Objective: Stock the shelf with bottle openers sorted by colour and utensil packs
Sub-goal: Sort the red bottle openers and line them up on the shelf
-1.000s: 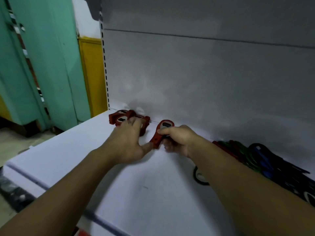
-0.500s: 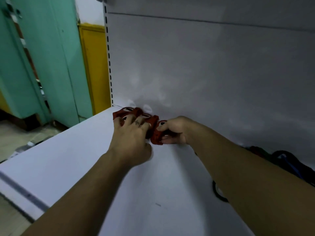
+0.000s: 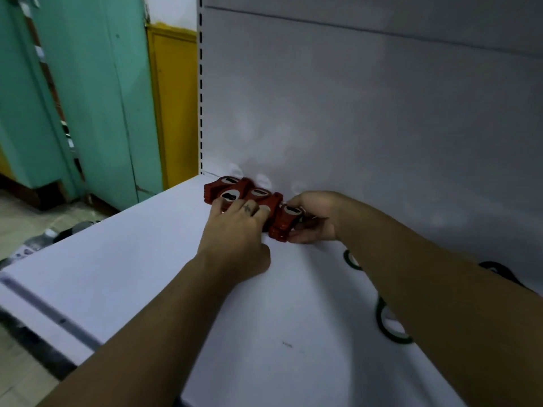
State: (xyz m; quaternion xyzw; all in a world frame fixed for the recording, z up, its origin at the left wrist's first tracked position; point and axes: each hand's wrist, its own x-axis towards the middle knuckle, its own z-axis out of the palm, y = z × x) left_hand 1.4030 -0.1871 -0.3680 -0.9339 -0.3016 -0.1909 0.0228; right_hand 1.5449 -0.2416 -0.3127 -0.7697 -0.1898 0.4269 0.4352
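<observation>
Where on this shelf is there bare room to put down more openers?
Bare: the wide strip of shelf between its front edge and the red openers, left of the left hand; also the patch between both forearms. Crowded: the back corner, where the right hand holds the end red opener, and around the green openers beside the right forearm.

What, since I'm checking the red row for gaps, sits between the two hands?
The head view shows red bottle openers filling the stretch between the left hand and the right hand, which grips them.
</observation>
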